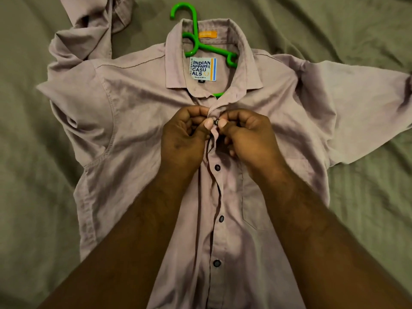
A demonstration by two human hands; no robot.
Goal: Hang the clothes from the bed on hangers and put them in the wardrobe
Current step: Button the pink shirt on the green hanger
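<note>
An olive-green bed [33,152], its sheet creased in long wrinkles, fills the whole view. On it a pale mauve shirt [138,103] lies flat, front side up, collar pointing away from the person and hem running out of view at the near edge. One sleeve [89,30] is bunched and folded back at the far left, and the other sleeve [356,97] spreads out flat to the right. Both bare forearms reach in from the near edge and meet over the shirt's placket just below the collar. The left hand [185,132] has its fingers curled and pinches the placket edge between thumb and forefinger; the right hand [247,134], likewise curled, pinches the opposite edge, and the two thumb tips nearly touch around a dark top button [215,122]. A chest pocket [252,204] is stitched on the right-side panel. A bright green plastic hanger [213,49] sits inside the shirt: its hook sticks out past the collar onto the sheet, part of one arm shows in the open neck, and a short green piece peeks out under the collar points. Inside the neck is a white brand label [203,69] with dark lettering, and above it a small orange tab [207,33]. Below the hands three more dark buttons [217,167] run down the placket.
</note>
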